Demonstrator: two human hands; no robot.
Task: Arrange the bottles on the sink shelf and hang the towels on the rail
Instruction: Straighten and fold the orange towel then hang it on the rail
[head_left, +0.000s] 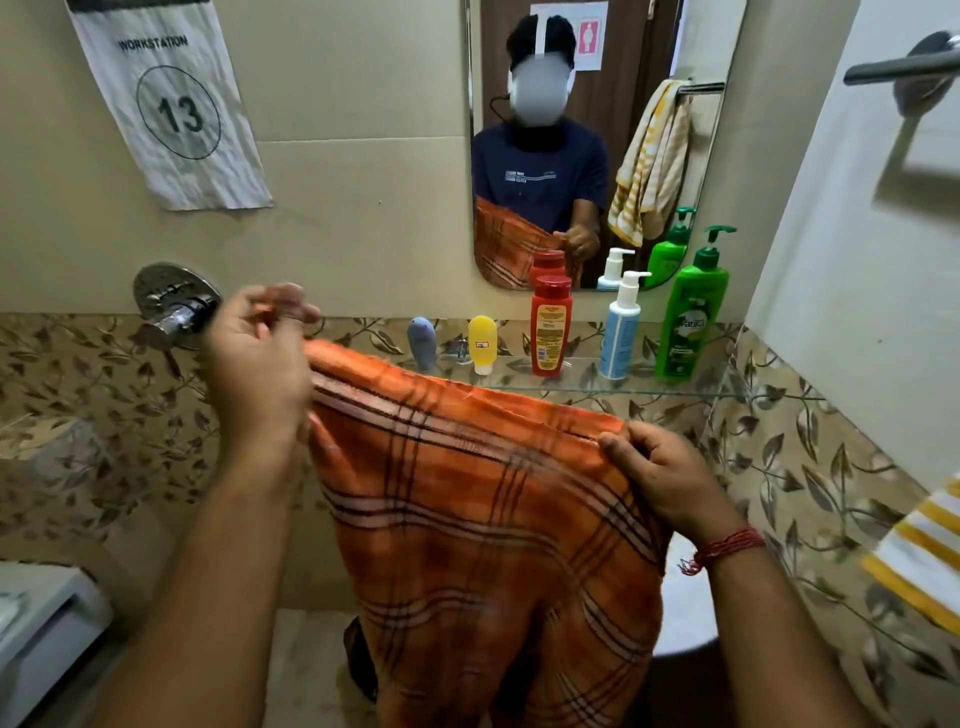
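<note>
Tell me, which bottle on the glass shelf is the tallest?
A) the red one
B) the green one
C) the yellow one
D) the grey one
B: the green bottle with the pump top, at the right end of the glass shelf, reaches higher than the red bottle, the yellow bottle and the grey bottle.

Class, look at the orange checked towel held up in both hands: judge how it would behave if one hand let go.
The orange towel sags between the left hand and the right hand and hangs in folds, so it is probably floppy. Released at one corner, it would likely swing down and dangle. It looks thin, so probably light.
</note>
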